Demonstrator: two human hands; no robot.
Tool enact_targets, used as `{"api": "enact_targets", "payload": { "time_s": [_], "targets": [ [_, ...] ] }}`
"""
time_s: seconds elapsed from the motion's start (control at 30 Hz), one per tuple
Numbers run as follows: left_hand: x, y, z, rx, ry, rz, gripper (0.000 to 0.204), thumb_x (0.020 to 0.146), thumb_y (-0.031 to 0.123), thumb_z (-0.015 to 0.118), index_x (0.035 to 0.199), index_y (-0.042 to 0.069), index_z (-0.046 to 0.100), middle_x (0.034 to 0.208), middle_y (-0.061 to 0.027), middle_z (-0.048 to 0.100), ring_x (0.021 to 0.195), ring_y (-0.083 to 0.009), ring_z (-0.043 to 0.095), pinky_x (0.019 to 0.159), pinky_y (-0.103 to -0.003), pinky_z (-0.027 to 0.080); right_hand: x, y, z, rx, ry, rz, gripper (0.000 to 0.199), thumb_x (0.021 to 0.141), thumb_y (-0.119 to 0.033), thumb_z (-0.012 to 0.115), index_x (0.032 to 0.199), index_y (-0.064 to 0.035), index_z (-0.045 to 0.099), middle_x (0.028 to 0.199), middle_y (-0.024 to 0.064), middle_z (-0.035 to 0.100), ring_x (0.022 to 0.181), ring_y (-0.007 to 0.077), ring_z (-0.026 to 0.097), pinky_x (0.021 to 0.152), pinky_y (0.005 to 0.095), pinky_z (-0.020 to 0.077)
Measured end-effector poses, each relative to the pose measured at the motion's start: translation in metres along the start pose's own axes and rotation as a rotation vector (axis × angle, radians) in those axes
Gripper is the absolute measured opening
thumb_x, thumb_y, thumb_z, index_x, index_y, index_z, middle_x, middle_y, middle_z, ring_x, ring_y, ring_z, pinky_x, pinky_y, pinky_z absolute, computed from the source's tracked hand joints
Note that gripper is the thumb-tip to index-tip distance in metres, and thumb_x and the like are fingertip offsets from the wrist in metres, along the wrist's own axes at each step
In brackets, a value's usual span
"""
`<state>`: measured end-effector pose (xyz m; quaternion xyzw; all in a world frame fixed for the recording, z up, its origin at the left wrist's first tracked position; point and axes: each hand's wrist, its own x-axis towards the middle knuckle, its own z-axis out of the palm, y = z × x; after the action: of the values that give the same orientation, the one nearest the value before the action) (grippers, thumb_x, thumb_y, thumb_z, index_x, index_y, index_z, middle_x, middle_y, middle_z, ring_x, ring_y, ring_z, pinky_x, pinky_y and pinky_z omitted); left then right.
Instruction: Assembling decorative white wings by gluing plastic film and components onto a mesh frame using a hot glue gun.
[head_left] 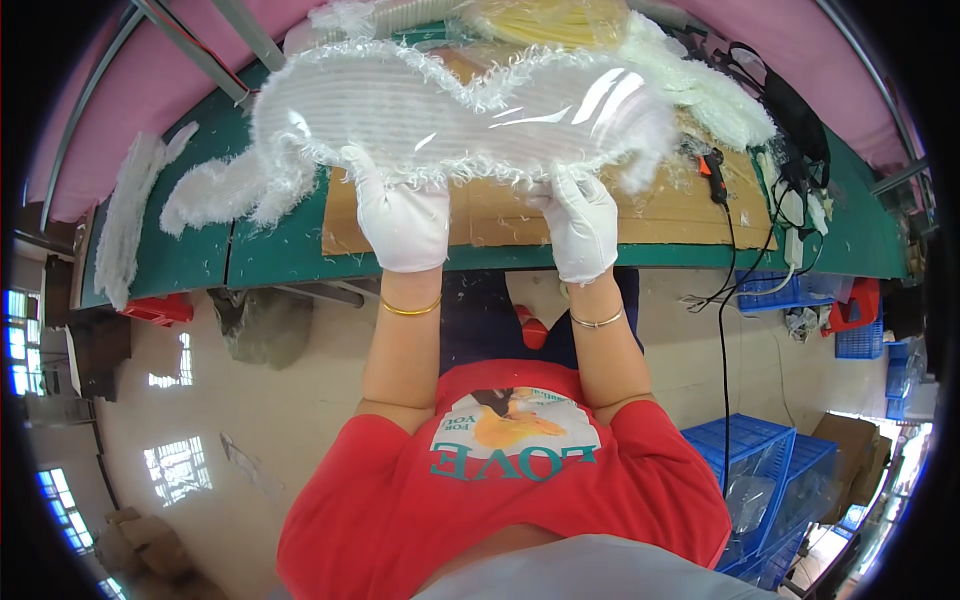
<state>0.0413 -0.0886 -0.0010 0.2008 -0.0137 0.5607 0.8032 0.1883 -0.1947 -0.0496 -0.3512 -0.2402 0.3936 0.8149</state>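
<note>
Above the table's near edge I hold up a broad, clear plastic piece [480, 120], ribbed with faint stripes and edged all round with curly white fringe. Its top edge dips in the middle, and light glares off its right part. My left hand [402, 222], in a white glove, is closed on its lower edge left of centre. Farther right, my gloved right hand [580, 228] pinches the same lower edge. The fingertips of the left hand are partly hidden by the fringe.
Brown cardboard [490, 225] covers part of the green table [280, 255]. White fringed pieces lie at the left [130, 215] and far right [725, 105]. A black-and-orange corded tool [713, 178] rests at the right beside tangled cables. Blue crates [740, 445] stand on the floor.
</note>
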Motion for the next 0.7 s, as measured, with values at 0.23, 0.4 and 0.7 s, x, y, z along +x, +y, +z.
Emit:
{"api": "enact_targets", "payload": {
  "time_s": [0.23, 0.4, 0.7],
  "targets": [
    [0.011, 0.026, -0.015, 0.143, 0.079, 0.047, 0.054, 0.108, 0.044, 0.046, 0.151, 0.012, 0.042, 0.151, -0.0074, 0.05, 0.134, -0.0267, 0.05, 0.112, -0.044, 0.043, 0.009, 0.003, -0.032, 0.542, -0.317, -0.069, 0.04, 0.103, -0.027, 0.058, 0.136, -0.0045, 0.052, 0.128, 0.0108, 0.061, 0.123, 0.0301, 0.054, 0.114, 0.052, 0.0356],
    [0.017, 0.08, -0.06, -0.042, -0.394, -0.028, 0.052, 0.106, 0.034, 0.054, 0.15, 0.008, 0.044, 0.149, -0.0094, 0.052, 0.13, -0.0284, 0.053, 0.112, -0.042, 0.043, 0.008, -0.017, -0.022, 0.372, -0.181, -0.078, 0.06, 0.104, -0.021, 0.055, 0.157, -0.0058, 0.032, 0.139, 0.0118, 0.056, 0.125, 0.0265, 0.053, 0.107, 0.0445, 0.0437],
    [0.13, 0.293, -0.113, 0.192, -0.753, -0.163, 0.053, 0.099, 0.03, 0.059, 0.144, 0.002, 0.051, 0.134, -0.0145, 0.065, 0.118, -0.0268, 0.063, 0.096, -0.041, 0.053, 0.091, 0.007, 0.112, -0.706, -0.373, -0.207, 0.059, 0.098, -0.015, 0.064, 0.15, 0.0052, 0.045, 0.141, 0.0117, 0.06, 0.119, 0.0166, 0.059, 0.103, 0.0292, 0.046]
  ]
}}
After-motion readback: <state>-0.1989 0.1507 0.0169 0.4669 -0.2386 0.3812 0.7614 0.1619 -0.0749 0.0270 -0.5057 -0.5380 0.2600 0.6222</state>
